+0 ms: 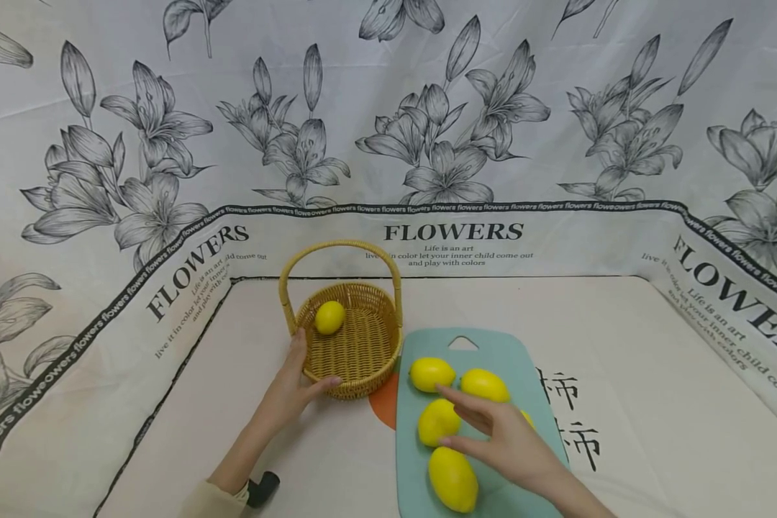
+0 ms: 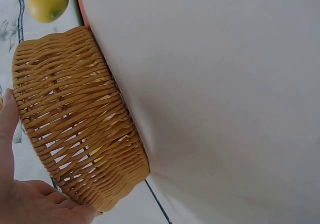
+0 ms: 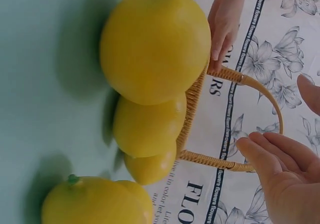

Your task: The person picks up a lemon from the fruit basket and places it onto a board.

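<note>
My left hand (image 1: 298, 381) holds the round wicker basket (image 1: 346, 345) by its near left side, thumb at the rim and fingers along the outer wall. One yellow lemon (image 1: 329, 317) lies inside, toward the back left. Over the blue-green cutting board (image 1: 421, 496), my right hand (image 1: 508, 439) hovers with fingers and thumb apart and nothing between them. Several lemons rest on that board, among them a front one (image 1: 453, 480), a middle one (image 1: 439, 423) and a back left one (image 1: 431, 374). Another lemon is mostly hidden behind my right hand.
The basket's tall arched handle (image 1: 339, 244) stands upright. Right of the board, black characters (image 1: 579, 442) are printed on the pale table cover (image 1: 660, 403); an orange patch (image 1: 383, 406) shows between basket and board. Flower-printed cloth (image 1: 453, 241) walls the back and sides.
</note>
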`<act>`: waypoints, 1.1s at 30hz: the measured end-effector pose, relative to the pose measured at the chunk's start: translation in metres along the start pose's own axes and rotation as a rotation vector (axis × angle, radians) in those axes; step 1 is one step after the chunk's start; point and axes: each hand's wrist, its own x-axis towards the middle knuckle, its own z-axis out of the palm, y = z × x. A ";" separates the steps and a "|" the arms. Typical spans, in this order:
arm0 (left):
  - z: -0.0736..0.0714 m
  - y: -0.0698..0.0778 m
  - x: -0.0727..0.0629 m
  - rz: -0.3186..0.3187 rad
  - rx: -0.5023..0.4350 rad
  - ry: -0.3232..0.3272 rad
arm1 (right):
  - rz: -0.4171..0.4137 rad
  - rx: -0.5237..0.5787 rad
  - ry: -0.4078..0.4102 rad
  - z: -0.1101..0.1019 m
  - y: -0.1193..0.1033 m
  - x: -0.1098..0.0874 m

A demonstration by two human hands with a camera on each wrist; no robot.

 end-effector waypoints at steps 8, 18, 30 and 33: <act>0.000 0.000 0.000 0.004 0.000 0.002 | -0.029 -0.014 0.004 0.000 -0.006 0.014; 0.000 0.001 0.000 -0.001 -0.001 0.001 | -0.009 -0.010 0.019 0.001 -0.013 0.038; -0.001 0.001 0.000 0.000 0.008 -0.001 | -0.099 -0.123 0.000 0.001 -0.025 0.066; -0.001 0.001 0.000 0.000 0.007 -0.003 | -0.108 -0.146 0.001 0.001 -0.028 0.072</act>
